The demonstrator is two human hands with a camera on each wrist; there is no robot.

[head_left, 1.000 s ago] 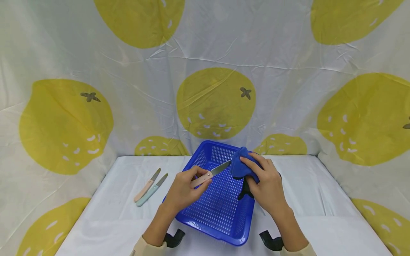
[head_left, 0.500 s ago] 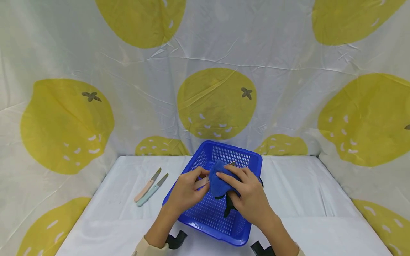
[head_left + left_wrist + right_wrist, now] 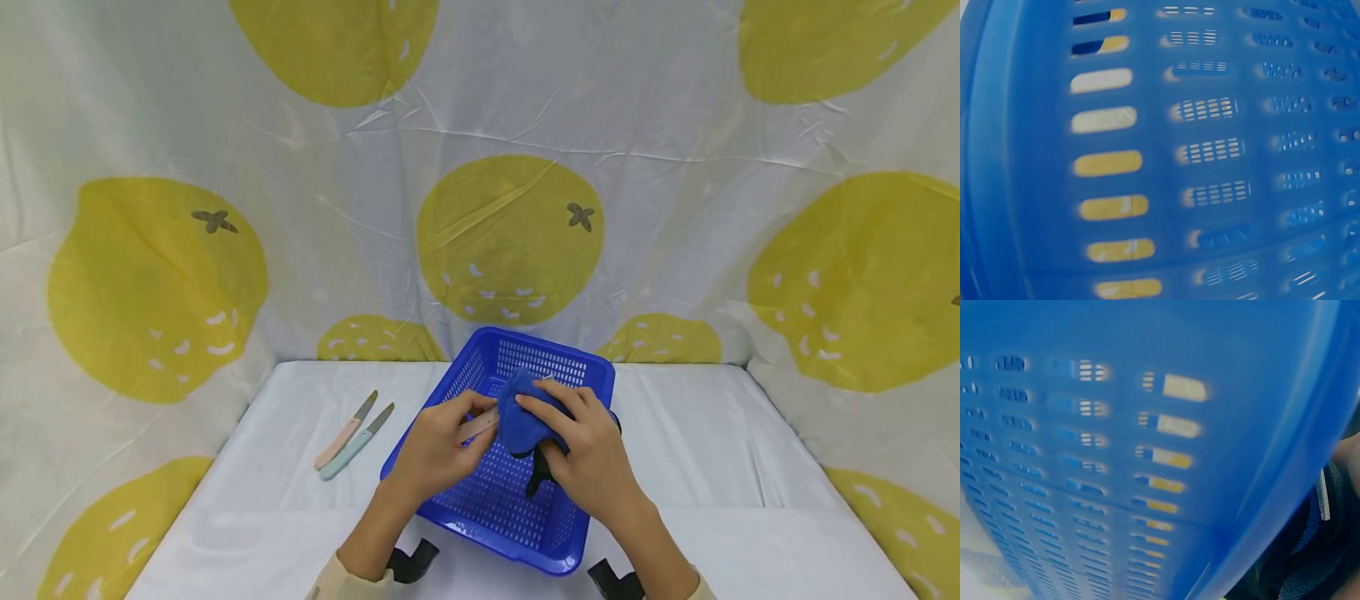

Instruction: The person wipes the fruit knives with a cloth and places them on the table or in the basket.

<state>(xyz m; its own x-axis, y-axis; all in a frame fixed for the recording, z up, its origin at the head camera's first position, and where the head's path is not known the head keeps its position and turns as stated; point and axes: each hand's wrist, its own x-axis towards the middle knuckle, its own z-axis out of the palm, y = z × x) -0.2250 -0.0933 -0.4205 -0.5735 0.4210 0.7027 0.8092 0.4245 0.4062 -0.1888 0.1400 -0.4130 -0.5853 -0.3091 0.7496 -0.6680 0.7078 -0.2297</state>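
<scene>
Over the blue basket [image 3: 491, 542], my left hand [image 3: 435, 446] pinches the pale pink handle of a knife [image 3: 474, 427]. My right hand [image 3: 592, 446] grips a blue cloth [image 3: 517, 421] wrapped around that knife's blade, which is mostly hidden. A black piece [image 3: 538, 475] hangs below the cloth. In the right wrist view the dark cloth [image 3: 1310, 569] shows at the lower right edge, with a narrow pale strip [image 3: 1324, 497] against it. The left wrist view is filled by the basket wall [image 3: 1041, 156], hiding the left hand there.
Two more knives, one with a pink handle [image 3: 337, 444] and one with a light blue handle [image 3: 347, 456], lie side by side left of the basket on the white-covered table [image 3: 247, 533]. Behind stands a lemon-print curtain [image 3: 660, 250].
My right hand has come left with the cloth, covering the blade that was bare a second ago. Since half a second ago, the cloth has shifted slightly toward the tip. The left hand hardly moves.
</scene>
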